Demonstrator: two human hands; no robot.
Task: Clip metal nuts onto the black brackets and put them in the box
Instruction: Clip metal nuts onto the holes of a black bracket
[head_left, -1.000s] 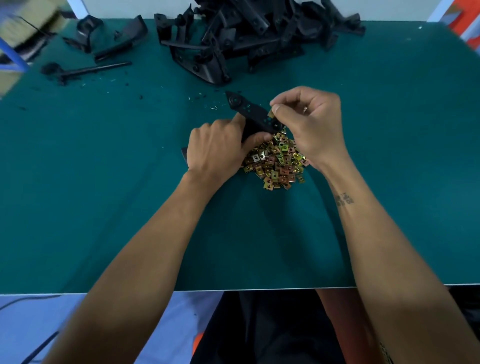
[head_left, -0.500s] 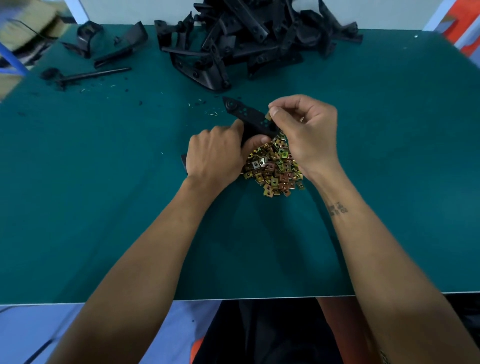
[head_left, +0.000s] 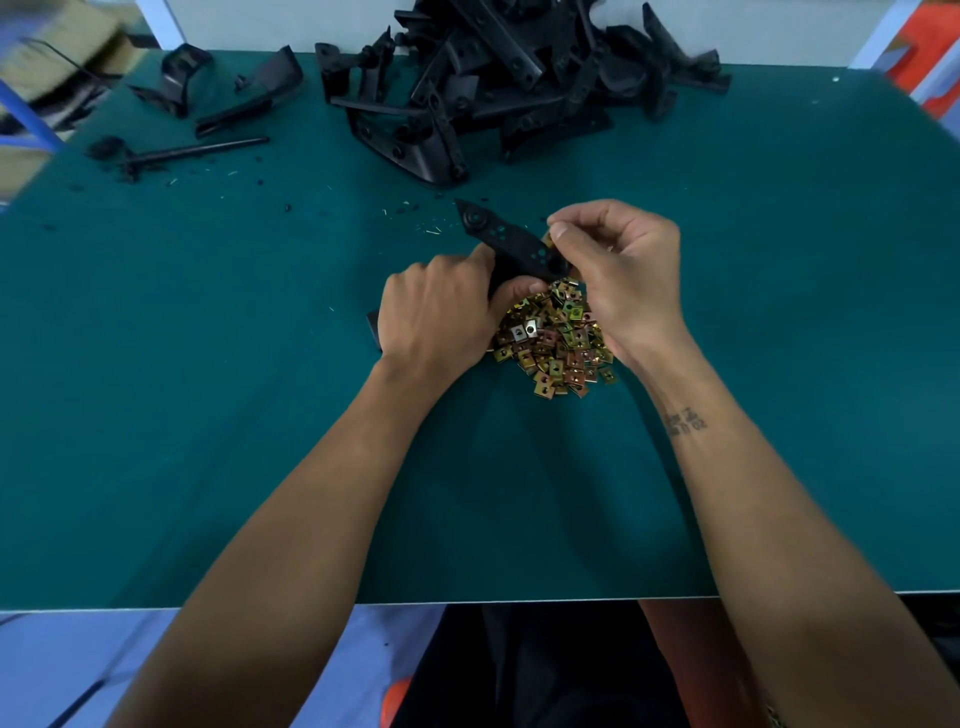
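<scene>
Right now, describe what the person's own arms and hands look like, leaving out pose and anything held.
Both forearms are bare, with no sleeves, gloves or watch showing. The right forearm carries a small dark tattoo of two short lines near the wrist. A ring seems to sit on a finger of the right hand. The left hand shows nothing worn.

Matt black plastic bracket (head_left: 511, 244) with small round holes, above a heap of shiny metal nuts (head_left: 556, 338) with a yellow, brassy plated finish; smooth, matt teal table (head_left: 208, 389) covering; pile of dull black plastic brackets (head_left: 498, 78) behind
</scene>
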